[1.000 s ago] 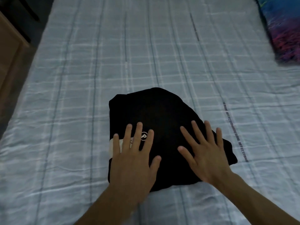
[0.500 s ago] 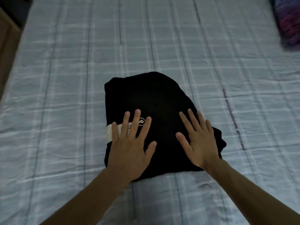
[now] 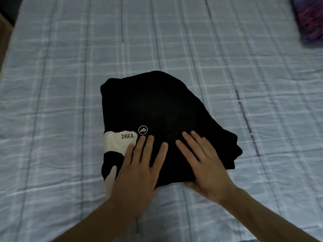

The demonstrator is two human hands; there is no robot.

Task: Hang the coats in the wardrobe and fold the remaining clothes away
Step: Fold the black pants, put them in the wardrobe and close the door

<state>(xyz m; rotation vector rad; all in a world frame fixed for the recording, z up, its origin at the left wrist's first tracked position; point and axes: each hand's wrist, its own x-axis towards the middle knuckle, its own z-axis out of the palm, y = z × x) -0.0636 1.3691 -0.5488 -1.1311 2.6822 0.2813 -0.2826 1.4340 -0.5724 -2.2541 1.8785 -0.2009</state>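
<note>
Left grip: your left hand (image 3: pixel 138 173) lies flat, fingers straight, on the near left part of the garment (image 3: pixel 157 110); it holds nothing.
Right grip: your right hand (image 3: pixel 208 170) is likewise flat and unclenched, fingers pointing away, its heel at the near edge.
Garment: black, folded into a rough square, lying mid-bed; a white patch (image 3: pixel 117 142) reading "PAKA" and a round logo (image 3: pixel 143 130) face up beside your left fingertips.
Bed: checked sheet (image 3: pixel 61 84), creased; a coloured cloth (image 3: pixel 309 20) at the far right corner.
Step, as judged: pressing the fold flat.
Advice: stroke outward from the middle with even palm pressure; square the loose right-hand layers before lifting, or the stack may slump.
</note>
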